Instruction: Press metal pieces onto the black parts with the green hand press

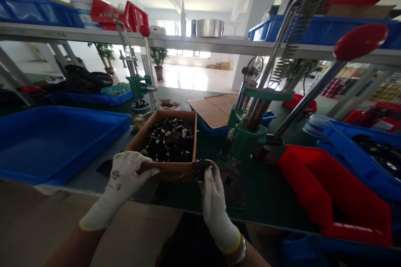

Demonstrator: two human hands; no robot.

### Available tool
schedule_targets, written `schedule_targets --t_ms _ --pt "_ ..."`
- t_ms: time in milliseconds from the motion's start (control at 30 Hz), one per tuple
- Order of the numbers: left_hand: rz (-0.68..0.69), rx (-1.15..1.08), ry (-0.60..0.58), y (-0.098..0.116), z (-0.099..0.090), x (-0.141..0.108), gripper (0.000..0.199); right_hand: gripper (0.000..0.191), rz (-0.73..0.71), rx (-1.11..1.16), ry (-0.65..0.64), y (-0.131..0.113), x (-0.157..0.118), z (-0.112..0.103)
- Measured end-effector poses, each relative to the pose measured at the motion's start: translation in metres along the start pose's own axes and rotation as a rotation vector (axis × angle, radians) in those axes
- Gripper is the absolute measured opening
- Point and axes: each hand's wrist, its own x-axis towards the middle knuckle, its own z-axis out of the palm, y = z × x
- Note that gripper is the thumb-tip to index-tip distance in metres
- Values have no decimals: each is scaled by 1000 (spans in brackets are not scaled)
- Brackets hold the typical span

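Observation:
A brown cardboard box [175, 171] full of small black parts with metal pins [171, 135] stands on the green bench. My left hand [128, 175], in a white glove, grips the box's near left rim, thumb on the outer front side. At the near right corner of the box, my gloved right hand [214, 200] has its fingers closed round a black part [203, 170]. Just right of that hand is the dark base plate [230, 185] of a green hand press [247, 137].
A blue tray [62, 142] lies on the left. Flat cardboard [211, 110] covers a blue bin behind the box. Red bins [332, 192] and a blue bin of black parts [363, 150] are on the right. The press lever with red knob [360, 41] leans up rightward.

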Motion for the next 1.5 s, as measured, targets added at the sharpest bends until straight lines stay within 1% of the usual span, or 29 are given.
schedule_targets --t_ms 100,167,233,267,300,333,367,400,467,533,567,633,700,767,867,933,1067,1133,1233,1300,1333,1400,1500 --pt "-18 1 -33 -6 9 11 33 68 8 2 65 -10 14 7" --pt "-4 3 -39 -10 12 16 34 71 75 84 66 -20 18 8" --pt "22 9 2 -7 13 15 30 69 157 185 37 -32 16 4" --pt "25 21 59 0 12 11 27 67 188 223 29 -39 11 1" --pt "28 34 135 11 11 5 25 64 207 248 28 -47 5 -2" --pt "28 37 217 26 11 -3 28 61 224 269 29 -54 -3 -6" --pt "30 28 290 44 12 -13 35 58 251 295 25 -61 -12 -9" --pt "53 -11 336 64 13 -24 40 56 287 324 12 -67 -21 -11" --pt "95 -176 263 106 21 -45 49 56 387 401 -26 -77 -38 -17" --pt "151 -206 215 140 31 -61 41 59 490 496 -57 -82 -52 -23" --pt "160 -205 193 152 37 -66 35 60 523 539 -54 -82 -58 -27" --pt "125 -221 147 166 49 -70 28 60 554 611 -17 -80 -67 -36" --pt "51 -310 100 172 56 -71 29 57 558 656 37 -77 -72 -44" --pt "-32 -452 51 177 60 -71 33 55 561 668 81 -75 -76 -51" --pt "-221 -656 -13 187 60 -74 40 55 575 644 154 -74 -77 -56" --pt "-344 -753 -36 193 58 -78 38 56 588 635 184 -75 -77 -58" --pt "-518 -902 -72 197 57 -84 32 52 566 609 132 -76 -76 -60" --pt "-657 -1020 -126 197 57 -82 32 53 532 583 112 -77 -77 -61" --pt "-911 -1259 -200 198 57 -67 40 58 467 556 108 -77 -78 -65" --pt "-1025 -1353 -181 197 55 -50 47 60 446 516 119 -77 -79 -71" --pt "-1051 -1373 -156 195 54 -40 50 60 448 485 130 -76 -80 -76" --pt "-1053 -1394 -123 191 54 -21 53 60 467 409 162 -74 -82 -86" --pt "-994 -1431 -143 182 58 2 54 61 496 331 204 -71 -88 -101"
